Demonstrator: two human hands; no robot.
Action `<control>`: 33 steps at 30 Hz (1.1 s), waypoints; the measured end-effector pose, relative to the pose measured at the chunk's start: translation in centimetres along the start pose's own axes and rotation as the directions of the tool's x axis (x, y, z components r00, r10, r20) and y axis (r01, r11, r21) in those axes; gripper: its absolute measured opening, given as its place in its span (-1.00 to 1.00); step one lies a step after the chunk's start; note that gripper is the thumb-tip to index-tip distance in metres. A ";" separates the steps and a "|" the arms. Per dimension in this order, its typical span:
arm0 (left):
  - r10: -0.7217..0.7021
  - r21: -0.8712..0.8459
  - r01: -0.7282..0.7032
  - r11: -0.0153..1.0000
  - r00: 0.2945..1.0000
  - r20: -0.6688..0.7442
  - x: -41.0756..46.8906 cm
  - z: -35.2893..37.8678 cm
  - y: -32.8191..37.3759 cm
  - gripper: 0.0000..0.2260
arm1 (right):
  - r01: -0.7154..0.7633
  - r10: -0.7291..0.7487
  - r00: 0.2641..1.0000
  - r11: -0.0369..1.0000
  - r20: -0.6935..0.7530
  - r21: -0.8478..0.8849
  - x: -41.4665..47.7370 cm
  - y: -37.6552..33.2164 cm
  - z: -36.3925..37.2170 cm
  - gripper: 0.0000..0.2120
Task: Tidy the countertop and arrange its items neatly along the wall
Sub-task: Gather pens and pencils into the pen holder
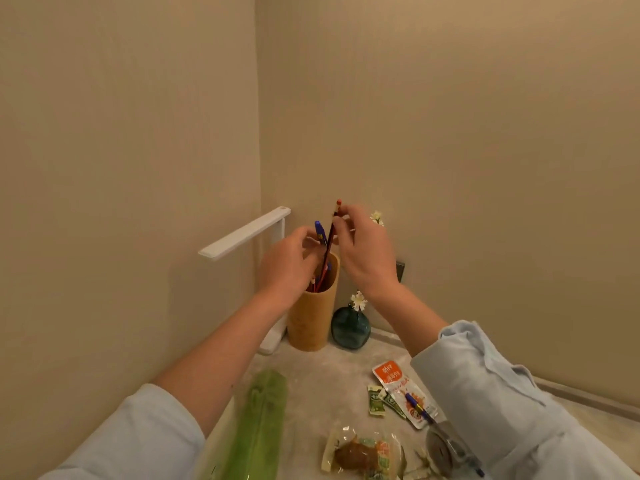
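A tall bamboo pen holder point(311, 323) stands in the corner of the grey countertop point(329, 382), tilted slightly, with several pens inside. My right hand point(363, 251) pinches a dark red pencil point(330, 233) near its red-tipped top, its lower end inside the holder. My left hand point(287, 268) is at the holder's rim, fingers closed around a blue pen point(320, 232) that sticks up from the holder. Loose on the counter lie a green pencil case point(256, 427), an orange-white snack packet point(398, 386), small green packets point(377, 401), a clear snack bag point(363, 452) and a blue pen point(417, 405).
A white desk lamp point(246, 233) stands left of the holder against the wall. A dark teal glass vase point(349, 327) with white flowers sits right of the holder. A tape dispenser point(446, 448) lies under my right sleeve. A wall socket point(400, 270) is behind my right wrist.
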State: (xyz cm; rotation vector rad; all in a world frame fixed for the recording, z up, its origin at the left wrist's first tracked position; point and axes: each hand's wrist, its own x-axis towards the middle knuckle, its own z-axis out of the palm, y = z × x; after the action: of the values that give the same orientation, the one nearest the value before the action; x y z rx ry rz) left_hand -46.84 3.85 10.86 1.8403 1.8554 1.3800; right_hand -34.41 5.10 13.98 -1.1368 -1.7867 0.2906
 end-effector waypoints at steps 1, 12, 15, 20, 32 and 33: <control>-0.001 0.012 0.001 1.000 1.000 -0.002 0.2 0.4 -0.5 -0.89 | 0.003 -0.002 1.000 1.000 0.010 -0.030 0.0 0.3 0.3 -0.79; 0.027 0.323 -0.059 0.945 0.994 0.103 -0.1 5.2 -6.6 -0.75 | -0.138 0.176 0.967 0.969 0.183 -0.204 -2.6 6.8 4.5 -0.71; 0.059 0.326 -0.075 0.942 0.997 0.059 -0.9 5.7 -6.9 -0.55 | -0.209 0.245 0.949 0.960 0.200 -0.185 -3.5 7.6 4.5 -0.66; 0.146 0.173 -0.128 0.977 0.984 -0.097 -3.7 6.0 -5.8 -0.39 | -0.281 0.298 0.935 0.954 0.194 -0.107 -6.4 8.8 3.6 -0.64; 0.058 -0.351 0.064 0.934 0.944 0.326 -14.7 9.7 -2.0 -0.64 | -0.545 0.547 0.835 0.837 0.051 -0.057 -18.6 10.7 -3.9 -0.76; 0.049 -0.354 0.089 0.931 0.930 0.363 -15.7 10.1 -1.8 -0.65 | -0.561 0.564 0.825 0.826 0.038 -0.063 -19.7 10.8 -4.4 -0.77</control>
State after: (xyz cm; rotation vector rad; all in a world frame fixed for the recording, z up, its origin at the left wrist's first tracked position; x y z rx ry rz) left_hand -37.76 -4.59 -3.14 1.7329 1.3259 1.1737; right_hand -22.65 -6.04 -2.18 -1.6993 -1.4690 0.6354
